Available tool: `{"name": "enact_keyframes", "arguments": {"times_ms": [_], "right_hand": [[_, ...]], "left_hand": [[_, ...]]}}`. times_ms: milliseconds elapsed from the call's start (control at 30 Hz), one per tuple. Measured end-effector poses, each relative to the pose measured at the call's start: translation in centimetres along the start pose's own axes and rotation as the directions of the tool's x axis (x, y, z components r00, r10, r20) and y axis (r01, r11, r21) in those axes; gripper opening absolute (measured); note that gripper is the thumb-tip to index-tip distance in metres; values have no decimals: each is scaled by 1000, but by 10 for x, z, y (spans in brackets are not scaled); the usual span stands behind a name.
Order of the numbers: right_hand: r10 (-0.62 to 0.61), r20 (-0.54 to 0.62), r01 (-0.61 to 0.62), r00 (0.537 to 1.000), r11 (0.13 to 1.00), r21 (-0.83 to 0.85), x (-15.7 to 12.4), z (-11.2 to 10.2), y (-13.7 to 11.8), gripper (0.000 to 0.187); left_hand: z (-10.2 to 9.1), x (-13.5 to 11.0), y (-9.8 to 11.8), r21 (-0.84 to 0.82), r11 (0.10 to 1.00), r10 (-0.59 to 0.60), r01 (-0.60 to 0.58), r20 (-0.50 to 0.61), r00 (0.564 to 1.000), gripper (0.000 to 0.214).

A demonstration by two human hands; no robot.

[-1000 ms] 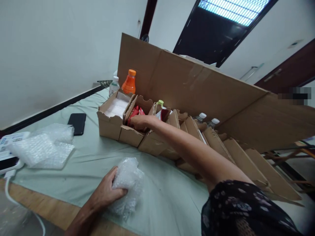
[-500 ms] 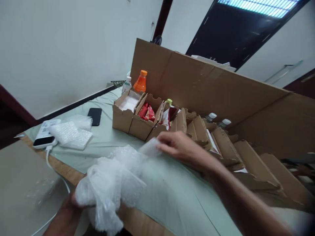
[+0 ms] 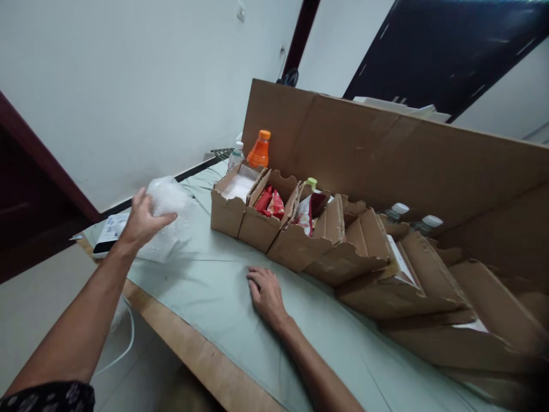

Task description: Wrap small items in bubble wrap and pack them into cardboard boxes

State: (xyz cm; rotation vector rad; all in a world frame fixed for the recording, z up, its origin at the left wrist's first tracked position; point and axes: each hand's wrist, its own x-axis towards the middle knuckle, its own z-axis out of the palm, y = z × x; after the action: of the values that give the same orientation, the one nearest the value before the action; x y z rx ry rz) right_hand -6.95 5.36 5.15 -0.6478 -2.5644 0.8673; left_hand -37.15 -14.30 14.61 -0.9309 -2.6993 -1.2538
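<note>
At the left side of the table, my left hand [image 3: 141, 219] is closed around a crumpled bundle of clear bubble wrap [image 3: 169, 200]. Beneath and in front of it lies more bubble wrap [image 3: 158, 250], partly covered by the bundle. My right hand [image 3: 266, 293] rests palm down on the green tablecloth [image 3: 223, 292], its fingers loosely stretched and nothing in it. Nearest to that hand is a row of cardboard bins [image 3: 283, 246]. The leftmost bin holds white wrapping [image 3: 240, 184], and the one beside it holds red snack packets [image 3: 271, 201].
An orange bottle [image 3: 259, 151] and a clear bottle [image 3: 235, 155] stand behind the left bins. A tall cardboard panel [image 3: 343, 131] runs behind the row. At the far left lies a white device [image 3: 109, 232]; a white cable [image 3: 128, 337] hangs off the wooden table edge [image 3: 180, 329].
My left hand has carried the bubble wrap from the front edge up to the table's left side. My right hand has let go of its piece and come down onto the cloth.
</note>
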Motion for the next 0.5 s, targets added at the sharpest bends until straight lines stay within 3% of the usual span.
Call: {"name": "enact_keyframes", "arguments": {"times_ms": [67, 200, 367, 433, 500], "right_hand": [[-22, -31, 22, 999, 999, -24, -7, 8, 4, 22], [-52, -53, 51, 997, 998, -33, -9, 9, 10, 23], [-76, -94, 76, 993, 997, 5, -8, 7, 18, 24], [-81, -109, 85, 991, 996, 29, -8, 8, 19, 25], [-84, -108, 89, 991, 995, 42, -9, 8, 20, 25]], "left_hand": [[9, 31, 9, 89, 992, 83, -86, 45, 996, 92], [43, 72, 16, 142, 957, 206, -254, 284, 937, 99], [68, 108, 5, 59, 956, 212, -287, 535, 818, 124], [66, 117, 1, -1, 963, 222, -269, 565, 795, 129], [62, 122, -2, -46, 973, 212, -226, 564, 798, 122]]}}
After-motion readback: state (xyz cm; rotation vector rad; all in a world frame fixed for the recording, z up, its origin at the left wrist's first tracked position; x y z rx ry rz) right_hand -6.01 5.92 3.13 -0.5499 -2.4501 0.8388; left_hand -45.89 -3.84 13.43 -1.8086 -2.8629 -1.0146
